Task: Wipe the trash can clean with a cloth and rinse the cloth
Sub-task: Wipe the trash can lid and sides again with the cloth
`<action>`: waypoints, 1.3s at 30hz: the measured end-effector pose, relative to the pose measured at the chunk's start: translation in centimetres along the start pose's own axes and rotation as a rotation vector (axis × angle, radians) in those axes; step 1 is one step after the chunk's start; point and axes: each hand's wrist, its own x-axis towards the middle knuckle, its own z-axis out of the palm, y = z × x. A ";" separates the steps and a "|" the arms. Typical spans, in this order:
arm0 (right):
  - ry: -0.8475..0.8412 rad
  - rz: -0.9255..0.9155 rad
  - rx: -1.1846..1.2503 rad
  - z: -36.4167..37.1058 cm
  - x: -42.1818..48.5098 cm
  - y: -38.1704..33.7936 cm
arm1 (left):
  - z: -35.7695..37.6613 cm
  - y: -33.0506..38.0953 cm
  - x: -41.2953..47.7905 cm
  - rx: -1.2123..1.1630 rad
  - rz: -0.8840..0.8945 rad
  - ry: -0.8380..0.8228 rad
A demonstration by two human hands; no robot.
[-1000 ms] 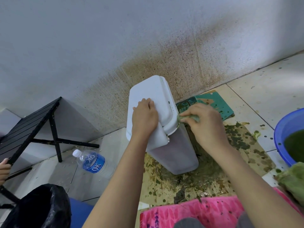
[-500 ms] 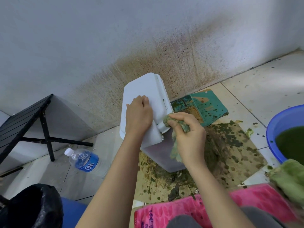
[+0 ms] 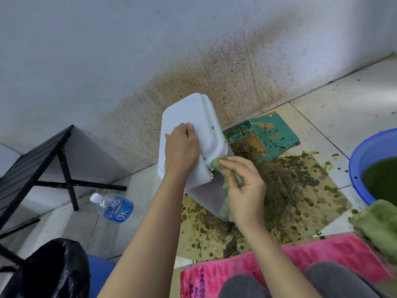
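Observation:
A white trash can [image 3: 193, 117] with a closed lid stands tilted on stained cardboard near the wall. My left hand [image 3: 181, 150] lies flat on the lid, pressing on it and steadying the can. My right hand [image 3: 242, 183] grips a green-stained cloth [image 3: 219, 163] and presses it against the lid's front right corner; the rest of the cloth hangs down below my palm along the can's side. A blue basin [image 3: 365, 151] of dark green water sits at the right edge.
Stained cardboard [image 3: 300, 190] and a green booklet [image 3: 272, 134] lie by the can. A water bottle [image 3: 116, 207] lies at left, beside a black folding table [image 3: 32, 160]. A black trash bag [image 3: 47, 269], a pink towel [image 3: 322, 254] and another green cloth [image 3: 380, 224] are near me.
My right hand has slid the cloth along the lid's right edge toward the front corner. The left hand has stayed on the lid. The view shifted slightly.

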 end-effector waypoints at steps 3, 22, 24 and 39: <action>-0.086 -0.159 -0.273 0.2 -1.2 -0.2 | 0.0 0.1 0.1 0.022 0.002 0.007; -0.225 0.062 -0.114 -1.9 2.4 -1.8 | 0.2 -0.2 0.1 0.070 0.065 -0.075; -0.071 0.059 -0.083 -0.4 1.8 -1.3 | 0.3 -0.2 0.0 0.092 0.093 -0.113; 0.051 0.288 0.064 1.5 5.0 1.1 | 0.2 -0.8 0.6 -0.022 0.113 -0.092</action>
